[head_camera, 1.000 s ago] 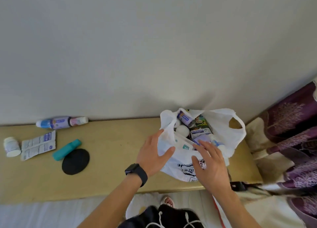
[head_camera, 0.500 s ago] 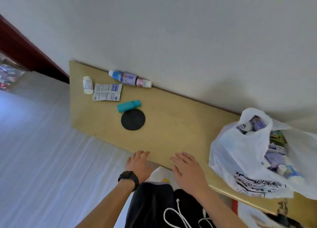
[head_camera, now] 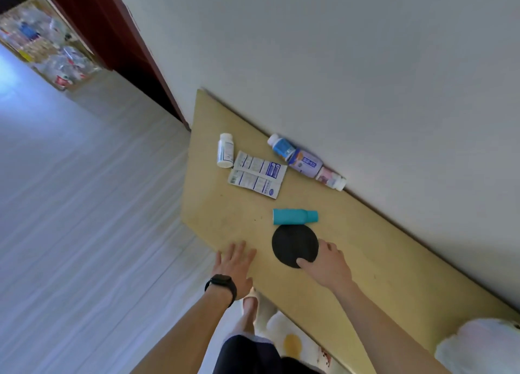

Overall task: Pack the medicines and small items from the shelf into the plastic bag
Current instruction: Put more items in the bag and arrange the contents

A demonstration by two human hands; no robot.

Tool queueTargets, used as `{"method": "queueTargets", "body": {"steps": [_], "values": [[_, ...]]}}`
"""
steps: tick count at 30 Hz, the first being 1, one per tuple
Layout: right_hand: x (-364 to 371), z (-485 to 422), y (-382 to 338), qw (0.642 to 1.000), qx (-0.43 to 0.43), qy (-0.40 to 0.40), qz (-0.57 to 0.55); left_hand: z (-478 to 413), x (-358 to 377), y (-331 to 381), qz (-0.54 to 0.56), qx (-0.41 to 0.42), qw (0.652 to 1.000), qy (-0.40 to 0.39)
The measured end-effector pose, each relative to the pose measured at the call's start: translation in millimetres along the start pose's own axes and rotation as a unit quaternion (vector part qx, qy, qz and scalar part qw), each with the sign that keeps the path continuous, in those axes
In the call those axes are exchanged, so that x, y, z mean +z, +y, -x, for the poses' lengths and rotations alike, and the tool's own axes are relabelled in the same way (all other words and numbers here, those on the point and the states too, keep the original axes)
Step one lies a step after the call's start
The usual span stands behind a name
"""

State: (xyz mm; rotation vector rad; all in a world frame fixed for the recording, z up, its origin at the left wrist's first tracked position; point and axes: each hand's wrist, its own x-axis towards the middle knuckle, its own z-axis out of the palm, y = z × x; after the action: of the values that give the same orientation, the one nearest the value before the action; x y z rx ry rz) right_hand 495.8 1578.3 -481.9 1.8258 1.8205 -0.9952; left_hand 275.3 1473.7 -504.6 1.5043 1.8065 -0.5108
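Note:
On the tan wooden shelf [head_camera: 365, 261] lie a black round disc [head_camera: 292, 243], a teal bottle [head_camera: 294, 216], two white sachets [head_camera: 257, 174], a small white pill bottle [head_camera: 225, 154] and a row of blue, purple and pink bottles [head_camera: 305, 161] along the wall. My right hand [head_camera: 326, 265] rests at the disc's near right edge, thumb and fingers touching its rim. My left hand [head_camera: 235, 266] hovers open, fingers spread, over the shelf's front edge left of the disc. Only a corner of the white plastic bag [head_camera: 478, 348] shows at bottom right.
A white wall runs behind the shelf. A dark red door frame [head_camera: 118, 50] stands at upper left, with cluttered packages beyond it. Pale floor [head_camera: 84, 205] lies left of the shelf. My legs and a slippered foot [head_camera: 250, 303] are below the shelf edge.
Both hands left the bag and moved left along the shelf. The view swung left, so the bag slid to the bottom right corner. My right hand now touches the black disc.

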Motion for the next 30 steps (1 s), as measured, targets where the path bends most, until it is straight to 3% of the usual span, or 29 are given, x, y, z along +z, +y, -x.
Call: {"method": "queueTargets", "body": {"steps": [7,11,17,20,26,30], "values": [[10,-44,-45,0.992,0.121,0.037,0.021,-17,-12,-34,-0.037,0.063,0.997,-0.022],[13,-44,-46,0.989,0.142,0.023,-0.031,-27,-27,-35,-0.03,0.077,0.996,-0.021],[30,-11,-32,0.985,0.163,0.025,-0.06,-63,-69,-3,0.003,0.088,0.994,0.067],[46,14,-7,0.973,0.184,0.041,-0.136,-84,-87,23,-0.021,0.118,0.986,0.114],[54,69,42,0.893,0.224,0.122,-0.37,-108,-95,73,-0.078,0.121,0.976,0.163],[49,107,61,0.818,0.251,0.2,-0.478,-122,-96,107,-0.149,0.201,0.955,0.161]]}}
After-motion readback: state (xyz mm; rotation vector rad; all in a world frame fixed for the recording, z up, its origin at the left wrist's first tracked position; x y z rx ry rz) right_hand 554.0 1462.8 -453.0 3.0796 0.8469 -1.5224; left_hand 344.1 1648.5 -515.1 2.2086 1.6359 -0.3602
